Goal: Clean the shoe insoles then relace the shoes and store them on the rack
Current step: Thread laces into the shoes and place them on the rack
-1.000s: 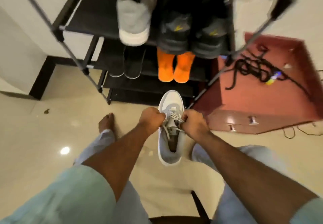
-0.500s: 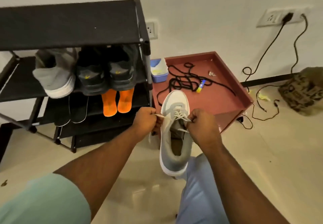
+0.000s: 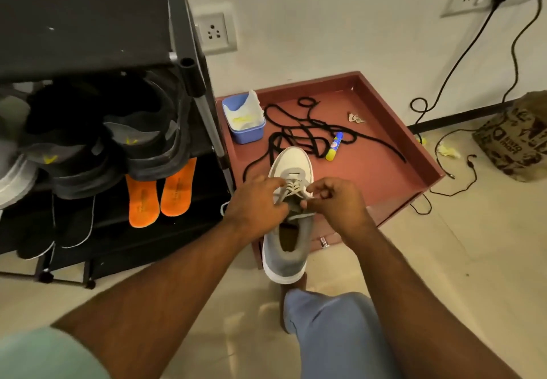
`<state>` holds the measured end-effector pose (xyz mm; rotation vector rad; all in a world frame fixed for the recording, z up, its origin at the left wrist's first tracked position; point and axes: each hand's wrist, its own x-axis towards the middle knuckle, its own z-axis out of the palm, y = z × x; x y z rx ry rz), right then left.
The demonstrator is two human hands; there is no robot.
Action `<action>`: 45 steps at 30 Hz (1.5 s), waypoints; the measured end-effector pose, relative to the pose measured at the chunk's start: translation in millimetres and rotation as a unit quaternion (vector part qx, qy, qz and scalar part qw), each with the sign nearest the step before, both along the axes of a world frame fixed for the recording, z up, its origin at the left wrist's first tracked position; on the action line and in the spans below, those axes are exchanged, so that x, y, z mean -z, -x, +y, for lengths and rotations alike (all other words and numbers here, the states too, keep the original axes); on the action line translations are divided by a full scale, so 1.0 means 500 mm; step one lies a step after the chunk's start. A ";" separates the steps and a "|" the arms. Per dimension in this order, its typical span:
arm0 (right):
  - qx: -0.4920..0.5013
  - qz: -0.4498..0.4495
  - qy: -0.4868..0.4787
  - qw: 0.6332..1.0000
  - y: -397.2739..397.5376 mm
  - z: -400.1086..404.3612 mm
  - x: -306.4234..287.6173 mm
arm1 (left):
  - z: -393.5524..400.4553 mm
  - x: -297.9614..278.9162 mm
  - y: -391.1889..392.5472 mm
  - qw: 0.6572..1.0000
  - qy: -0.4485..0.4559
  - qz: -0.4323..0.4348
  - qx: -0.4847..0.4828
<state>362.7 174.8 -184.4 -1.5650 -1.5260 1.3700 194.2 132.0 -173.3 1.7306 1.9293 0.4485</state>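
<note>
A grey shoe (image 3: pixel 285 256) with a white sole and cream toe rests heel-down on my knee, toe pointing away. My left hand (image 3: pixel 257 204) pinches its pale lace (image 3: pixel 293 188) on the left side of the tongue. My right hand (image 3: pixel 337 201) grips the lace on the right side. A black shoe rack (image 3: pixel 189 62) stands at left, holding two dark shoes (image 3: pixel 145 142), a grey shoe (image 3: pixel 11 168) and two orange insoles (image 3: pixel 161 190). Black insoles (image 3: pixel 74 224) lean on a lower shelf.
A low red tray-like table (image 3: pixel 384 171) behind the shoe holds loose black laces (image 3: pixel 299 133), a blue tub (image 3: pixel 244 122) and a yellow-blue glue stick (image 3: pixel 334 146). Black cables (image 3: pixel 461 62) run from a wall socket onto the floor. A patterned bag (image 3: pixel 518 139) sits at far right.
The view swung up and right, then closer. My hands stayed on the lace and drew together over the tongue, fingers now working the crossings.
</note>
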 end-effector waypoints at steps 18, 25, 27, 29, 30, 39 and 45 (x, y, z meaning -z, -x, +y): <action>0.076 -0.149 -0.094 0.981 -0.083 0.137 0.035 | 0.019 0.047 -0.017 0.957 -0.072 -0.223 -0.170; 0.066 0.032 -0.048 0.996 0.052 0.057 0.101 | 0.077 0.074 0.001 0.959 -0.052 -0.219 -0.170; 0.056 0.029 -0.070 0.996 0.047 0.059 0.111 | 0.086 0.083 0.010 0.952 -0.042 -0.258 -0.158; 0.053 0.055 -0.082 0.994 0.044 0.063 0.117 | 0.091 0.091 0.015 0.943 -0.043 -0.297 -0.142; 0.049 0.067 -0.091 0.992 0.044 0.066 0.121 | 0.093 0.095 0.016 0.942 -0.050 -0.305 -0.131; -0.075 -0.042 -0.186 0.979 0.066 0.089 0.143 | 0.116 0.132 0.034 0.982 -0.082 -0.169 0.001; -0.063 -0.037 -0.178 0.981 0.069 0.092 0.145 | 0.135 0.089 0.042 0.985 0.056 -0.153 0.052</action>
